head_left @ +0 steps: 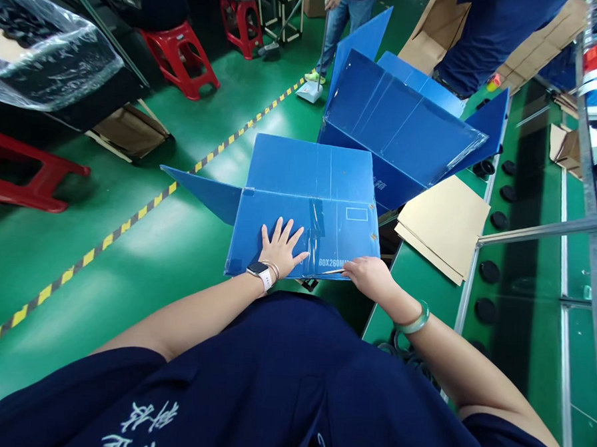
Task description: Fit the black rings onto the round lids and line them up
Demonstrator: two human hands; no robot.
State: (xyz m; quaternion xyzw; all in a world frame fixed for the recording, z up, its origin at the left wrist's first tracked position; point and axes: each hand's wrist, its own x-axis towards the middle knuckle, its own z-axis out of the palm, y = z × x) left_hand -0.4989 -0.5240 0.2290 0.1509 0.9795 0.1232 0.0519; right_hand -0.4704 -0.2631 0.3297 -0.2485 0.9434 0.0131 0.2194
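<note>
Box [296, 167], blue, ctr, just near of 2nd blue box [399, 115]. Prob. light, stiffish; tape [317, 214] slick. L grip [278, 252] spread flat on top; R grip [370, 275] pinched narrow at near edge, contents unclear. Best hold: side edges.

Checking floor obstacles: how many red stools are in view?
3: near stool cut off at the left edge, middle stool at upper left, far stool beyond it near the top. More may be hidden.
</note>
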